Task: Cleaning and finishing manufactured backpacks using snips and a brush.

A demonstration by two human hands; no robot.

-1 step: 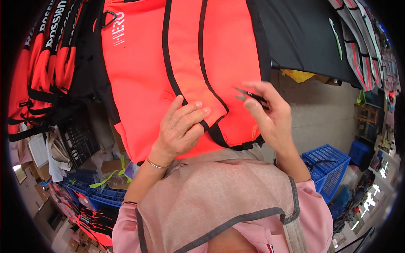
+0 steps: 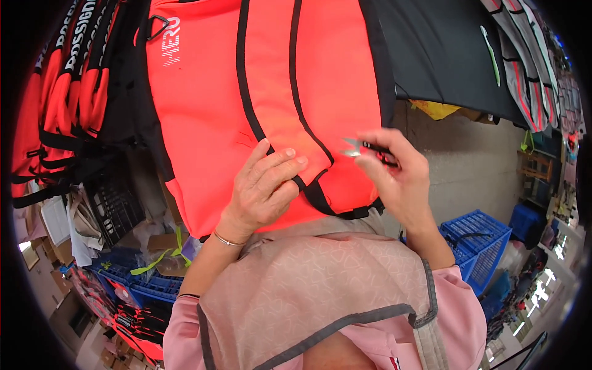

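Expect light, soft, floppy handling from red bag (image 2: 213, 105), lying face up just ahead of apron (image 2: 308, 283), long axis running away from it with a slight left lean at the far end; best to grab by black piping (image 2: 240, 71), probably the firmer part, and steady with left hand (image 2: 264, 188), loosely open, fingertips resting on centre panel (image 2: 268, 74) toward its near end. Gripping snips (image 2: 375, 147) in right hand (image 2: 399, 179) over bag's right side, blades pointing left; likely light, stiff and sharp-tipped, so hold by handles only.
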